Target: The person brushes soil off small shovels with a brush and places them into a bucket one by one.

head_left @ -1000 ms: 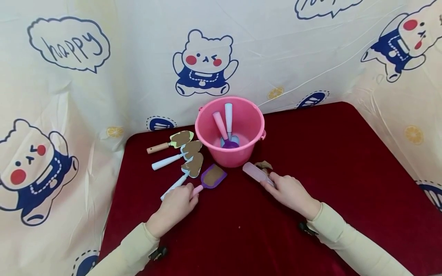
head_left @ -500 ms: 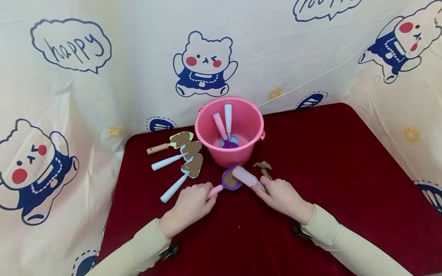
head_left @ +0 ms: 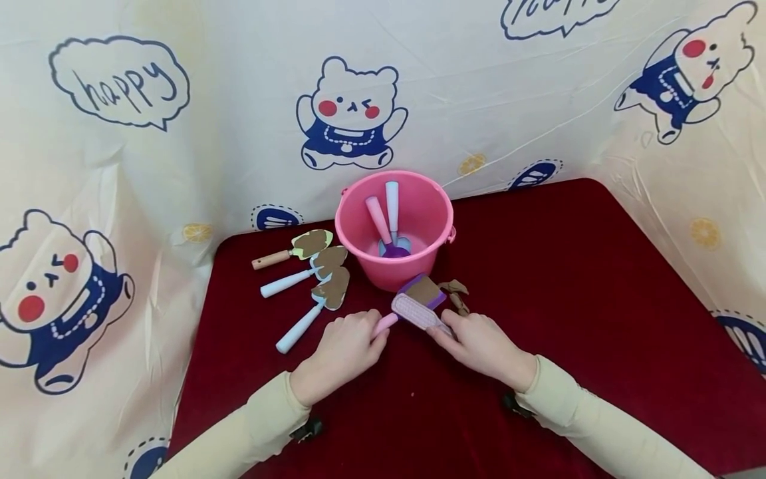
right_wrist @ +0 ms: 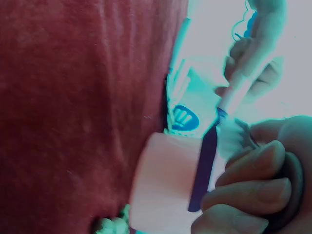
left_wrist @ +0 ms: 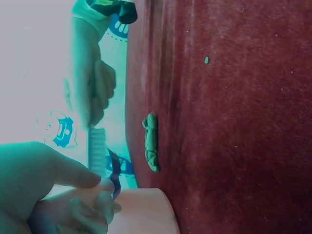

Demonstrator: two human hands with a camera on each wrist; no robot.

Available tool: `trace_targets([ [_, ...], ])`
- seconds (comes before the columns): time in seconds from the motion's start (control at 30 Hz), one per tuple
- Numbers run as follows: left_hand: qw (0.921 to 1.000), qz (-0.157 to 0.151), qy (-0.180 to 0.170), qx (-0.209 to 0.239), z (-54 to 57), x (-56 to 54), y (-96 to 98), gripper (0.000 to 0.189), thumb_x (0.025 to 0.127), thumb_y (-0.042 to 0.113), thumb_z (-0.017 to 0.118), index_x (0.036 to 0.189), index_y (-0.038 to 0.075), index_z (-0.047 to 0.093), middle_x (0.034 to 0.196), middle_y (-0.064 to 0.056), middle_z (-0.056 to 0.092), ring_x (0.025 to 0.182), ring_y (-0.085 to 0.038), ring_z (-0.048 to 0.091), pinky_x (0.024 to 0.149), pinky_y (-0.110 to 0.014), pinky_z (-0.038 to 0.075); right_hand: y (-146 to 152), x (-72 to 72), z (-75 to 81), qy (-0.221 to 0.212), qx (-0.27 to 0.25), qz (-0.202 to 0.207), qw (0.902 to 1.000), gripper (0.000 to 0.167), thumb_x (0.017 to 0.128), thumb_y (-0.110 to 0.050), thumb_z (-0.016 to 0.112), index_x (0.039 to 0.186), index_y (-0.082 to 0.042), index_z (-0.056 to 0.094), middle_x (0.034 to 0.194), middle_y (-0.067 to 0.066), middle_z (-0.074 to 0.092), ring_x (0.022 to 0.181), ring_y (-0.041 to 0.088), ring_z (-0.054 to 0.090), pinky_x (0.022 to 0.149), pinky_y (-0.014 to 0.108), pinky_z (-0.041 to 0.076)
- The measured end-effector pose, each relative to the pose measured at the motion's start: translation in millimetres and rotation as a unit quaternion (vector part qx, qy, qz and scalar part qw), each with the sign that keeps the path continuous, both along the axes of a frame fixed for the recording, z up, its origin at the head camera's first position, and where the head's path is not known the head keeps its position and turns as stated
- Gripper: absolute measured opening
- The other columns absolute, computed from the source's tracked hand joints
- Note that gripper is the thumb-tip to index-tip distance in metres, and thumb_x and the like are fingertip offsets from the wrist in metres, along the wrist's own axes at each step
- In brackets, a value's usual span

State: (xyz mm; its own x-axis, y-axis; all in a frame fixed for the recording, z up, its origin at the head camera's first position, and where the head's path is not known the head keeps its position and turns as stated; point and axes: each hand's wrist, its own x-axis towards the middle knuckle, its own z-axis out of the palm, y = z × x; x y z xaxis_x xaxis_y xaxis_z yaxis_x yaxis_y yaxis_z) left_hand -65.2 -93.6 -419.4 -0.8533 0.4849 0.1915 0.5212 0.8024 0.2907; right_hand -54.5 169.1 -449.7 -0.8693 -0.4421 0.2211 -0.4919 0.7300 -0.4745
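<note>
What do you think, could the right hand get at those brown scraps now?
Probably yes: the brown scraps lie just beyond the right hand with nothing seen between, though it would likely have to put down the pale brush first.

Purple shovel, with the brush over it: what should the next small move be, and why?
I'd probably sweep the brush toward the tip of the purple shovel, across its brown layer. The left hand grips the pink handle, the right hand holds the brush over the shovel's near part, and brown covers much of the surface beyond it.
</note>
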Motion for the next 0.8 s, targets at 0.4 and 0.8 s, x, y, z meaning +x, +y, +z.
trace_targets([
  [0.4,0.9999,0.001,-0.017,0.001,-2.2,1.6,-1.7,0.035,0.092,0.019,0.077,0.071,0.013,0.049,0.06,0.0,0.048,0.051,-0.029,0.057,0.043,-0.041,0.042,7.9,-1.7,-4.0,-0.019,-0.008,-0.038,0.9991,0.034,0.103,-0.028,0.066,0.077,-0.015,0.049,0.055,-0.01,0.033,0.043,-0.001,0.028,0.04,0.022,0.028],
  [0.8,0.9998,-0.004,-0.015,0.01,-2.3,0.1,1.7,0.037,0.095,0.019,0.075,0.07,0.013,0.048,0.059,0.001,0.046,0.05,-0.029,0.055,0.043,-0.04,0.04,4.8,-1.9,-7.3,-0.006,0.031,-0.057,0.9979,0.038,0.102,-0.031,0.067,0.073,-0.016,0.048,0.053,-0.009,0.031,0.042,0.002,0.027,0.038,0.022,0.027],
])
